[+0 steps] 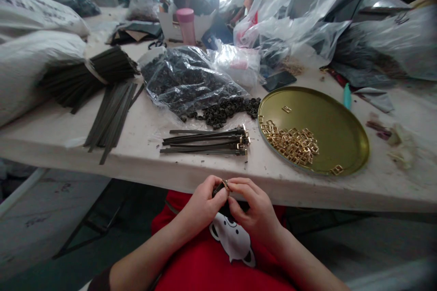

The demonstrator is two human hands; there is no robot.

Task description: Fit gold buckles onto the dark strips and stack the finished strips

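Both my hands meet in front of the table edge, over my red apron. My left hand (209, 195) is closed on a dark strap (217, 188) with a gold buckle (225, 184) at its end. The fingers of my right hand (251, 202) pinch the buckle from the other side. Much of the strap is hidden by my fingers. Just beyond, a small stack of dark straps with gold buckles (208, 141) lies on the table. To its right, loose gold buckles (293, 143) are heaped in a round gold tray (341, 132).
Small dark loops (221, 111) spill from a clear plastic bag (191, 75). Loose dark strips (114, 116) and a tied bundle (99, 66) lie at the left, by white sacks (30, 59). A pink-lidded jar (186, 27) stands behind. A teal tool (347, 95) lies beside the tray.
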